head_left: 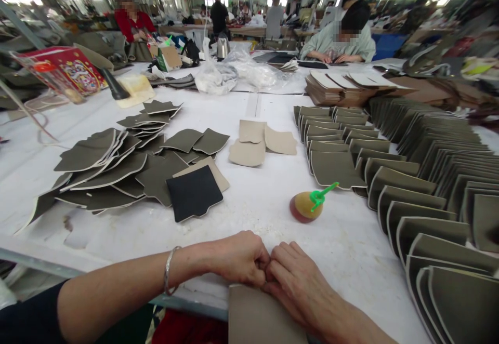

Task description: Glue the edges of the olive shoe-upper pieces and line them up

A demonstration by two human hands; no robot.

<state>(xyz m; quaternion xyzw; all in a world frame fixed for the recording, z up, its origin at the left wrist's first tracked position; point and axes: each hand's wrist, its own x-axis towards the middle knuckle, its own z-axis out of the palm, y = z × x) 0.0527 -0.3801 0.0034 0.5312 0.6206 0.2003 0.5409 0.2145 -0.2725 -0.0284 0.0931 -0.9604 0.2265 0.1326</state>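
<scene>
My left hand (241, 258) is curled into a fist at the table's near edge, knuckles touching my right hand (300, 281). The right hand lies fingers together on a beige cut piece (253, 315) that overhangs the edge. Both hands press or pinch at its top border; the fingertips are hidden. A silver bangle (168, 271) circles my left wrist. A small brown-yellow pot with a green handle (310, 204) stands just beyond the hands.
A loose heap of olive cut pieces (117, 167) with one black piece (194, 192) lies left. Three beige pieces (261, 144) sit centre. Overlapping rows of olive pieces (421, 177) fill the right. Other people work at the far end; bags and boxes stand there.
</scene>
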